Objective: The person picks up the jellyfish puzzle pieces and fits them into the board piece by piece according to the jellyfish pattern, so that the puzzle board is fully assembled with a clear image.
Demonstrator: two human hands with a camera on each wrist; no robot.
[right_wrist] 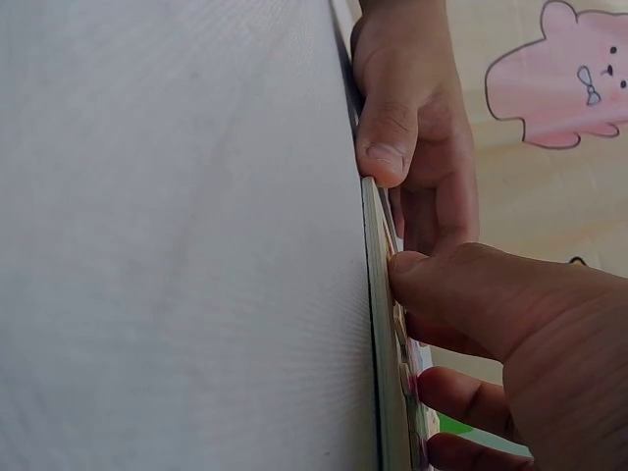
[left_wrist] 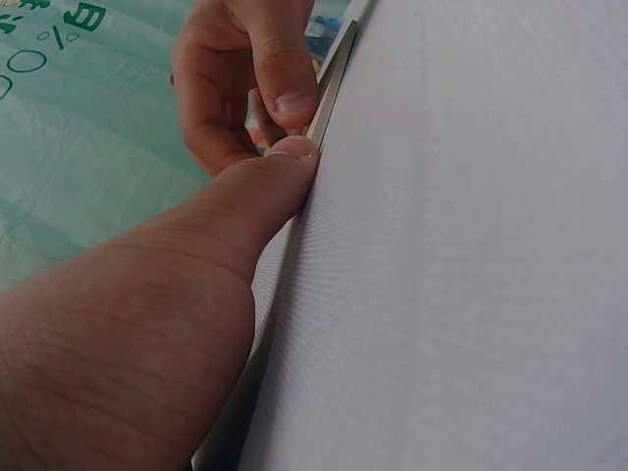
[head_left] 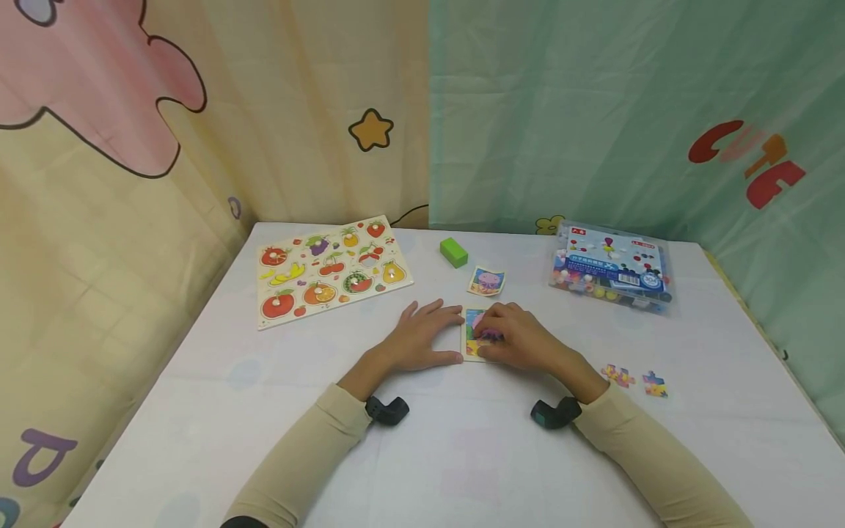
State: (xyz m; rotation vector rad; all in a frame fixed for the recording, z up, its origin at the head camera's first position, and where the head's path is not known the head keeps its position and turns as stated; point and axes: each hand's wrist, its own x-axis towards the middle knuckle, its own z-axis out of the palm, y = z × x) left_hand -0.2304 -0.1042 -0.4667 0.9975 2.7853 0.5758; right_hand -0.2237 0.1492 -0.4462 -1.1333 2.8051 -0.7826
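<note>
A small jigsaw board (head_left: 471, 352) with a pale frame and colourful picture pieces lies flat on the white table. My left hand (head_left: 422, 339) is spread palm down to its left, with fingers fairly straight and the tips at the board's left edge. In the right wrist view, that hand's thumb (right_wrist: 386, 162) touches the board's near corner. My right hand (head_left: 518, 339) reaches over the board from the right, its fingers bent and tips on the pieces; whether they pinch one is hidden. The right thumb (right_wrist: 410, 270) rests at the board's near side.
Loose jigsaw pieces (head_left: 617, 375) lie to the right, beside my right forearm. Behind the board are a small picture card (head_left: 486, 281) and a green block (head_left: 453, 252). A wooden fruit puzzle (head_left: 306, 282) lies back left; a clear plastic case (head_left: 610, 268) of colourful parts lies back right.
</note>
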